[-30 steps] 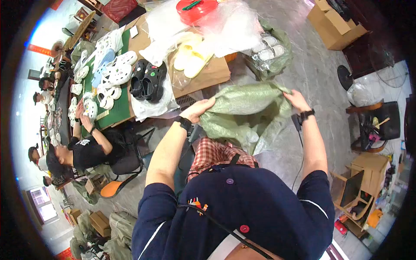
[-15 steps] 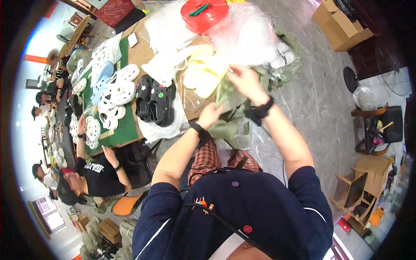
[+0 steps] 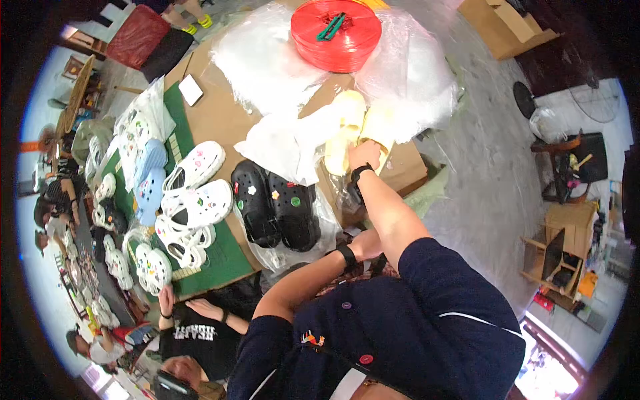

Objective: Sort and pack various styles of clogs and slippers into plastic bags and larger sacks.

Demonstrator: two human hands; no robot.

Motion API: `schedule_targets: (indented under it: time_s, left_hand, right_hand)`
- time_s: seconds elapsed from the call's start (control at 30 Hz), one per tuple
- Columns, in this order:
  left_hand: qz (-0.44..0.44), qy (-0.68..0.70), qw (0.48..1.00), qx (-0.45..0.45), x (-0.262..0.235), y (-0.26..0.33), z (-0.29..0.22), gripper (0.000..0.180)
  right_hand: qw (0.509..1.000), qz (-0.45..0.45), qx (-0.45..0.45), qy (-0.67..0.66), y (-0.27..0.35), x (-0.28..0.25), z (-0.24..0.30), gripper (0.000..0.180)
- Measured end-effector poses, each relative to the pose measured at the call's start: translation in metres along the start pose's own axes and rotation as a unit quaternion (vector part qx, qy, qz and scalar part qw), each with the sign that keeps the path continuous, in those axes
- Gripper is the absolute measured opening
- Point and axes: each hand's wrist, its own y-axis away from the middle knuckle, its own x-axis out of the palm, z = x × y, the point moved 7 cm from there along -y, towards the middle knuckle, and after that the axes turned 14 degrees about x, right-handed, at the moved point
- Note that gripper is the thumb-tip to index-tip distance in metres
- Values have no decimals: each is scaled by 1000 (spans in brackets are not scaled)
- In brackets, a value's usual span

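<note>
A pair of pale yellow slippers (image 3: 345,127) lies on brown cardboard at the table's near right corner. My right hand (image 3: 369,155) reaches up to the right slipper of the pair, its fingers closed on it. Below, at the table edge, my left hand (image 3: 368,245) is partly behind my right forearm, and its fingers are hidden. Crumpled white plastic (image 3: 283,143) lies just left of the slippers. Nearer me and to the left, a pair of black clogs with small charms (image 3: 293,217) sits on clear plastic.
A big red roll of plastic twine (image 3: 337,43) rests on clear plastic bags (image 3: 267,60) at the back. White clogs (image 3: 207,203) and blue ones (image 3: 150,193) line a green mat to the left. A co-worker in a black shirt (image 3: 200,340) sits at lower left.
My right hand has left the green sack and taken hold of a yellow slipper. My left hand has let go of the sack and dropped toward my lap. The view has shifted.
</note>
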Motion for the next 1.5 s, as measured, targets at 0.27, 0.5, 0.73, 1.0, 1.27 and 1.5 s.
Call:
schedule_targets:
  time_s: [0.27,0.5,0.73,1.0,1.27,1.5]
  left_hand:
    - [76,49,966,-240,-40,-19,23,59]
    - [212,75,960,-167,-31,-79,32,64]
    - [-64,-248,965,47,-147,-148,91,31]
    - [-182,-134,943,-245,-226,-107,202,54]
    - [-169,234,930,-228,-198,-141,12,59]
    - [30,-162,983,-74,-184,-44,-83,52]
  right_hand:
    - [975,39,-192,102,-13,-47,16,34]
    - [974,56,-214,-45,-43,-219,-38,34]
    - [915,70,-202,-341,-83,-331,-178,24]
    - [859,-108,-498,-47,-5,-234,-119,14]
    - [960,118,-146,-208,-43,-52,-84,29]
    - [894,114,-278,-333,-15,-53,-66,30]
